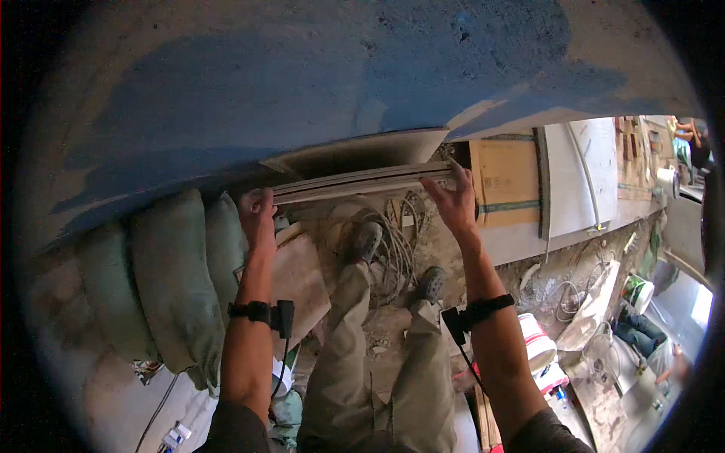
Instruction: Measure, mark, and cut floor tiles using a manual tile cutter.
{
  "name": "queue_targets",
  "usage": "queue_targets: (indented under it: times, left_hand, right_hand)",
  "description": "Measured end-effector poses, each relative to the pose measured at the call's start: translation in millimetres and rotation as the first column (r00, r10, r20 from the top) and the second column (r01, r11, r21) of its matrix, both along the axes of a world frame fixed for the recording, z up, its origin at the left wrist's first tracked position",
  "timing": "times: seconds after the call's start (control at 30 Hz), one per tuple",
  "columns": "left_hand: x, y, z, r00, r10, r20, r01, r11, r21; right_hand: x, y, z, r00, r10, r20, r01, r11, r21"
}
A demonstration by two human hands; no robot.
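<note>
Both my hands grip a stack of thin, pale flat slabs (pixel 355 182), tile-like and seen edge-on, with dark gaps between the layers. My left hand (pixel 258 213) is closed round the left end, and my right hand (pixel 454 198) pinches the right end, thumb toward me and fingers at the far side. Just beyond the stack, another light slab (pixel 370 151) leans against the blue-painted wall (pixel 302 83). The lower part of that slab is hidden behind the stack.
Green sacks (pixel 177 279) stand at the left. Coiled cable (pixel 396 253) lies by my feet. A brown board (pixel 298 279) sits near my left forearm. To the right are a cardboard box (pixel 507 181), a white panel (pixel 581 177) and a bucket (pixel 638 291). Other people appear at the far right.
</note>
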State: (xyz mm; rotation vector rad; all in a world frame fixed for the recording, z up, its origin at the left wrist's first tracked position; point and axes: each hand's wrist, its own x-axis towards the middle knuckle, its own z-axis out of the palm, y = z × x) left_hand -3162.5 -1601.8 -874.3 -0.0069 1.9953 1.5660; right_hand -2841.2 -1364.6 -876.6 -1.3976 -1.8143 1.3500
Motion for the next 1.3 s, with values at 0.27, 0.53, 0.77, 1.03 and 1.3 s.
queue_targets:
  times: [0.27, 0.53, 0.77, 1.03, 1.3]
  left_hand:
    - [25.3, 9.1, -10.7, 0.965, -0.039, -0.259, -0.031, 0.965, -0.261]
    - [21.8, -11.3, -34.4, 0.935, -0.068, -0.347, 0.004, 0.983, -0.183]
    - [11.1, -21.5, -35.5, 0.936, -0.147, -0.319, 0.076, 0.972, -0.223]
    - [21.4, -15.7, -34.5, 0.922, -0.102, -0.374, 0.053, 0.989, -0.139]
    - [33.8, -16.1, -27.6, 0.907, -0.088, -0.411, 0.032, 0.990, -0.139]
  right_hand:
    - [12.8, -8.1, 1.5, 0.979, 0.013, 0.203, -0.016, 1.000, 0.015]
    - [13.5, 16.2, 27.1, 0.943, 0.296, 0.152, -0.300, 0.954, -0.001]
    - [8.2, 8.8, 22.2, 0.917, 0.303, 0.260, -0.342, 0.932, 0.120]
    - [-6.8, 17.1, 52.5, 0.701, 0.433, 0.566, -0.603, 0.784, 0.147]
    - [4.7, 15.1, 38.2, 0.616, 0.447, 0.649, -0.750, 0.584, 0.310]
